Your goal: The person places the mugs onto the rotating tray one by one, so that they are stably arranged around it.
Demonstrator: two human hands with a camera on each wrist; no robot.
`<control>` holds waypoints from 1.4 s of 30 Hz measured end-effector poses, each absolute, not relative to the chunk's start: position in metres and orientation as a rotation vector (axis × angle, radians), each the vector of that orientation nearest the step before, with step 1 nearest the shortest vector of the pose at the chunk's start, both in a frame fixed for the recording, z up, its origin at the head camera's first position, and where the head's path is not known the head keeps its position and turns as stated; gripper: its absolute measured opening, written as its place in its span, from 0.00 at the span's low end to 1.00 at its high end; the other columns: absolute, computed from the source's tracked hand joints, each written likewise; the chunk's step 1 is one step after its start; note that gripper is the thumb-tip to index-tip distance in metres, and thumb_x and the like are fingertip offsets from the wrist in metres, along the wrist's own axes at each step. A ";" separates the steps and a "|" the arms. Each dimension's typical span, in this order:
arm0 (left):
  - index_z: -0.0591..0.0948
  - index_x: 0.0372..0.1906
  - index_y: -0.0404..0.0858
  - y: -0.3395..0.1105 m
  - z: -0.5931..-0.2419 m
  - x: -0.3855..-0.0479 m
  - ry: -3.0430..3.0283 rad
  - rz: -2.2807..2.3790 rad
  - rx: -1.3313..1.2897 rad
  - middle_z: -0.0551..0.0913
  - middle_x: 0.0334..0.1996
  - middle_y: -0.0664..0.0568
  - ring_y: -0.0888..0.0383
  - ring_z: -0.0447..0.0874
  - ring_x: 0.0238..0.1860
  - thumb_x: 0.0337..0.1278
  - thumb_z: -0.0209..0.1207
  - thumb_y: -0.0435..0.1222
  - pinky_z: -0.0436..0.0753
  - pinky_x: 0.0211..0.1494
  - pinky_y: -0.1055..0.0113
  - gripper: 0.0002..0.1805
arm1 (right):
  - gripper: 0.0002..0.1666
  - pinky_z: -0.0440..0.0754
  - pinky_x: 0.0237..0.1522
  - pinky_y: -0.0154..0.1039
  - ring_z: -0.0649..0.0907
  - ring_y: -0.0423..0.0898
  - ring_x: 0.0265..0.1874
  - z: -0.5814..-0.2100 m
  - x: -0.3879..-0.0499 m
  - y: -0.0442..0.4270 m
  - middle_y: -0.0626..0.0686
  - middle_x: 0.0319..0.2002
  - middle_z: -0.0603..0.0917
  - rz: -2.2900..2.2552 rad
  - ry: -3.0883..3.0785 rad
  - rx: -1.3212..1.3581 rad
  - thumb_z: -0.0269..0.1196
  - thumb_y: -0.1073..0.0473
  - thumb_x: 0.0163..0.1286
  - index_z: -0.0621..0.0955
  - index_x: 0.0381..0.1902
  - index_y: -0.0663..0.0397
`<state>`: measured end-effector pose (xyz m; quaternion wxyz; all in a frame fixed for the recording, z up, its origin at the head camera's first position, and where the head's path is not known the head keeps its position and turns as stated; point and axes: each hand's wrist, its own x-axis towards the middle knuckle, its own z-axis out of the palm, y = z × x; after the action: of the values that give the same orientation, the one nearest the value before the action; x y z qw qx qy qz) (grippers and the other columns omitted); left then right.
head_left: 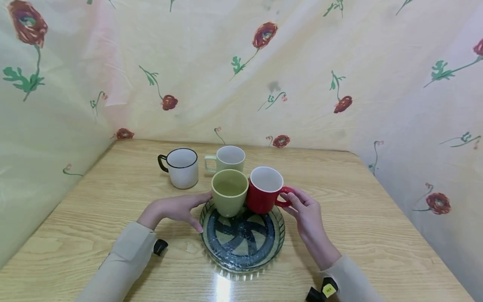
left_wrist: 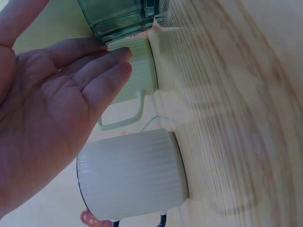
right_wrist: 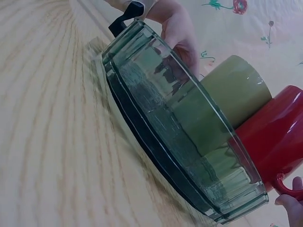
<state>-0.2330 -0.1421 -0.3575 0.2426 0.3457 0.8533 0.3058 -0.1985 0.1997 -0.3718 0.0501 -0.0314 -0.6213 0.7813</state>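
A clear glass dish (head_left: 245,251) with a dark patterned base sits on the wooden table. An olive-green mug (head_left: 229,197) stands in its back part. Beside that mug, almost touching it, is a red mug (head_left: 263,197) with a white inside, at the dish's back right; whether its base touches the dish floor I cannot tell. My right hand (head_left: 308,213) pinches the red mug's handle (right_wrist: 284,187) between thumb and fingers. My left hand (head_left: 177,208) is spread at the dish's left rim, thumb and fingertips against or close to it, fingers fairly straight in the left wrist view.
Behind the dish stands a pale green mug (head_left: 233,156), partly hidden by the olive one. To its left is a white mug (head_left: 183,175) with a black rim and handle. A flowered cloth (head_left: 211,84) hangs along the table's back and sides.
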 end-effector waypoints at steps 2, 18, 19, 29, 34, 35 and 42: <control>0.47 0.75 0.27 -0.142 -0.358 -0.233 2.328 0.842 0.953 0.47 0.76 0.35 0.39 0.48 0.77 0.47 0.71 0.39 0.53 0.77 0.43 0.57 | 0.16 0.87 0.40 0.32 0.87 0.35 0.38 -0.372 -0.197 0.201 0.38 0.33 0.88 2.376 -1.899 -0.090 0.58 0.62 0.72 0.86 0.33 0.33; 0.47 0.75 0.28 -0.144 -0.356 -0.233 2.333 0.844 0.972 0.48 0.76 0.35 0.38 0.48 0.76 0.48 0.71 0.40 0.53 0.76 0.42 0.57 | 0.16 0.86 0.40 0.31 0.86 0.34 0.38 -0.372 -0.192 0.199 0.38 0.34 0.88 2.363 -1.942 -0.115 0.58 0.62 0.71 0.86 0.33 0.32; 0.48 0.75 0.28 -0.145 -0.356 -0.233 2.335 0.844 0.972 0.48 0.76 0.34 0.38 0.48 0.76 0.48 0.71 0.40 0.53 0.76 0.42 0.57 | 0.16 0.86 0.40 0.31 0.86 0.35 0.38 -0.372 -0.192 0.199 0.38 0.34 0.88 2.364 -1.939 -0.108 0.58 0.62 0.71 0.86 0.33 0.33; 0.50 0.74 0.26 -0.147 -0.356 -0.234 2.321 0.873 0.954 0.50 0.75 0.32 0.36 0.49 0.76 0.48 0.71 0.39 0.54 0.76 0.42 0.55 | 0.19 0.87 0.41 0.32 0.86 0.34 0.38 -0.371 -0.199 0.192 0.38 0.33 0.88 2.370 -1.913 -0.089 0.57 0.65 0.71 0.87 0.32 0.33; 0.52 0.74 0.27 -0.147 -0.355 -0.235 2.304 0.901 0.982 0.52 0.75 0.33 0.35 0.49 0.75 0.49 0.71 0.38 0.55 0.76 0.41 0.53 | 0.19 0.87 0.40 0.31 0.87 0.34 0.38 -0.371 -0.201 0.188 0.38 0.33 0.88 2.357 -1.937 -0.100 0.58 0.65 0.71 0.87 0.30 0.33; 0.52 0.74 0.27 -0.147 -0.355 -0.235 2.296 0.911 0.985 0.52 0.75 0.33 0.35 0.49 0.75 0.48 0.71 0.37 0.55 0.76 0.41 0.53 | 0.19 0.86 0.39 0.31 0.87 0.34 0.38 -0.371 -0.201 0.188 0.38 0.33 0.88 2.357 -1.941 -0.095 0.58 0.65 0.71 0.87 0.30 0.33; 0.55 0.74 0.29 -0.147 -0.359 -0.236 2.269 0.953 0.990 0.54 0.75 0.34 0.35 0.50 0.75 0.48 0.71 0.37 0.56 0.76 0.42 0.51 | 0.18 0.86 0.39 0.30 0.86 0.33 0.38 -0.372 -0.199 0.185 0.38 0.33 0.88 2.342 -1.958 -0.066 0.58 0.65 0.71 0.86 0.32 0.33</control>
<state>-0.2356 -0.1469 -0.3590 0.2420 0.3623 0.8299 0.3486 -0.1992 0.1853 -0.3719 0.0439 -0.0215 -0.6407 0.7663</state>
